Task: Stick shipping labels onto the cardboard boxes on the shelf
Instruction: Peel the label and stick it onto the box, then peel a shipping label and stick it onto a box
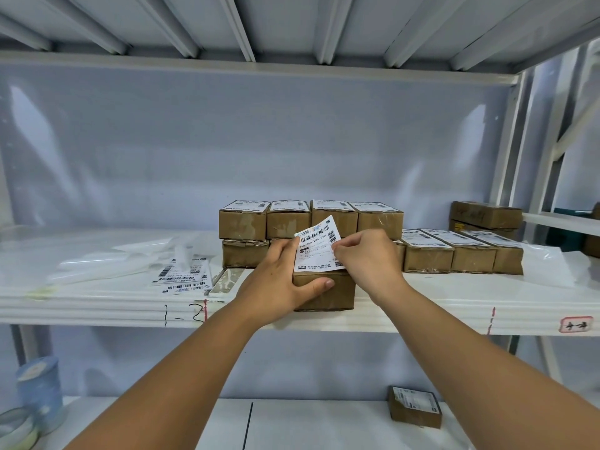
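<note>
Item 1, cardboard box (328, 293): it is sitting at the front edge of the white shelf (97, 306), centre of the frame. Your left hand (279, 274) is gripping its left end, with the thumb pressing flat on the front face and the fingers curling over the top.

Item 2, shipping label (318, 248): it is standing tilted over the top of that box, with its lower edge meeting the box's front top edge and its upper part lifting clear. Your right hand (367, 258) is pinching its right edge between thumb and forefinger, the other fingers curling loosely behind.

Item 3, stacked boxes (311, 219): two tiers are sitting directly behind the held box, and the top tier is carrying labels.

Item 4, row of labelled boxes (461, 251): it is lying to the right of centre, one tier high.

Item 5, loose label sheets (185, 277): they are lying left of your left hand, with clear plastic bags (107, 258) spreading further left.

Item 6, dark boxes (485, 216): they are sitting at the far right, behind the row.

Item 7, small labelled box (415, 407): it is resting on the lower shelf, lower right of the frame.

Item 8, blue cylinder (40, 391): it is standing at the lower left.
</note>
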The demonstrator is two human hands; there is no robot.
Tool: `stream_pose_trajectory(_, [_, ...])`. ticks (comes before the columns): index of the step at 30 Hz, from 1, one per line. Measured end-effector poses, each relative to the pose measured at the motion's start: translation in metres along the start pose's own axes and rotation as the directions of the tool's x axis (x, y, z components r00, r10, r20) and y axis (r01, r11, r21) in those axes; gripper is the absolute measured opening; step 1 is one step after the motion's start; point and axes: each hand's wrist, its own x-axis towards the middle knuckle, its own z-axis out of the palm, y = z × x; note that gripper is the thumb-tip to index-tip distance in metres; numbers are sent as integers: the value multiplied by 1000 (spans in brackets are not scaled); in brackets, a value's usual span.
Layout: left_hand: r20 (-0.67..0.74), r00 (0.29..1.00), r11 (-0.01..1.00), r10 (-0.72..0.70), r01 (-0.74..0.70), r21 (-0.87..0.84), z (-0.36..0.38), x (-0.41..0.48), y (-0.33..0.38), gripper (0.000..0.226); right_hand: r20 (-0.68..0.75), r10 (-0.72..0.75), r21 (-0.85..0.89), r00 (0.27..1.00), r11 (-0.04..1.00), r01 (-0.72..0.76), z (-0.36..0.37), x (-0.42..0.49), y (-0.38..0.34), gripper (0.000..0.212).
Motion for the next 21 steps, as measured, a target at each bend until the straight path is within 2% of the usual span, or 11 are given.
stream_pose_trajectory(21, [-13, 1000, 1000, 9, -9, 5, 0, -1, -1, 88, 18, -58, -72, 998, 996, 59, 0, 0, 1, 20])
